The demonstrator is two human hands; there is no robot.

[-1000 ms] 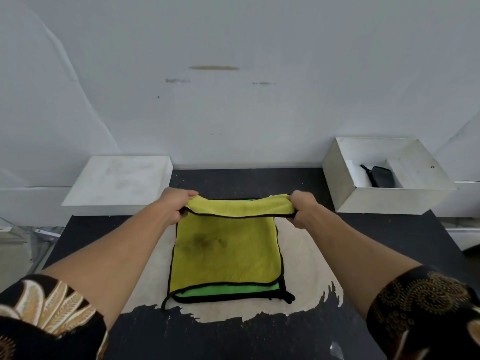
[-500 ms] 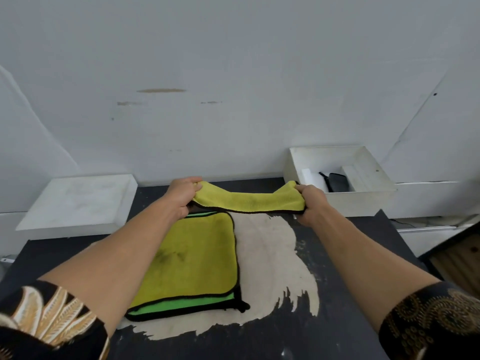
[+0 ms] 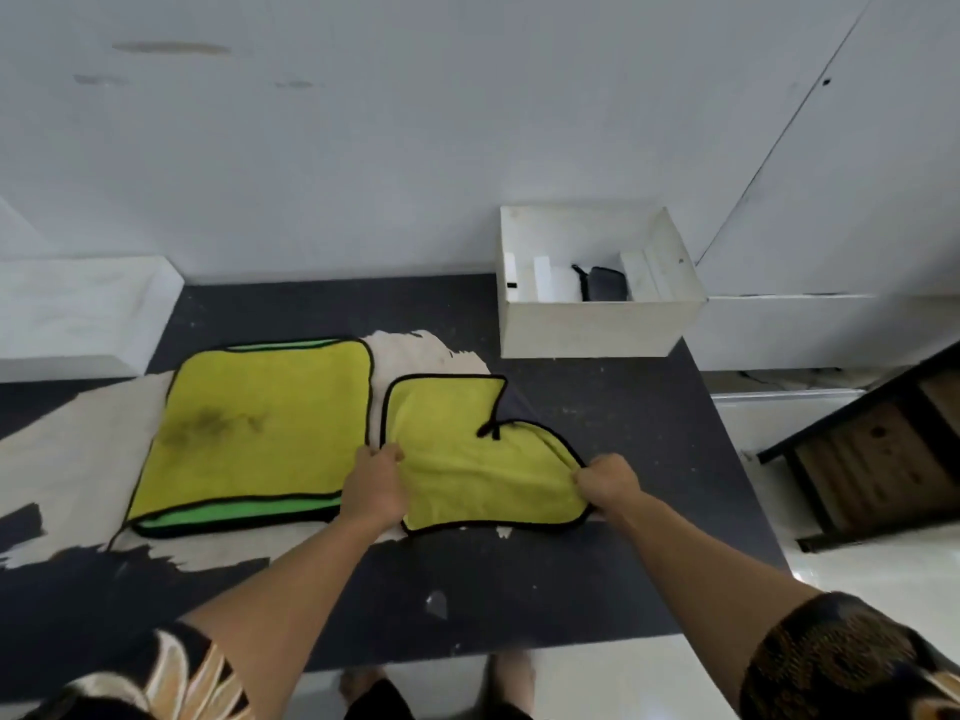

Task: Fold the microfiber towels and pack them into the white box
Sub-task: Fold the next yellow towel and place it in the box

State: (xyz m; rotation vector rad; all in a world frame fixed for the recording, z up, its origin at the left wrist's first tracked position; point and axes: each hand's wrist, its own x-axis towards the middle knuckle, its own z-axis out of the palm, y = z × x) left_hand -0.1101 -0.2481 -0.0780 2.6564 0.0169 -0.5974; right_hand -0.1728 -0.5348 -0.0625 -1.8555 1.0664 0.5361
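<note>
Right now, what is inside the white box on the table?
Inside the white box lies a black pouch between white inserts. The front wall hides the near part of its floor, so anything lying there cannot be seen.

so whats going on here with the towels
A person is working on a yellow towel on the dark table. The left hand grips its left edge and the right hand grips its right edge; it lies uneven, not yet a neat fold. Just left of it sits a stack of towels, yellow over green. The white box at the far right holds a dark pouch and no towel that I can see.
</note>
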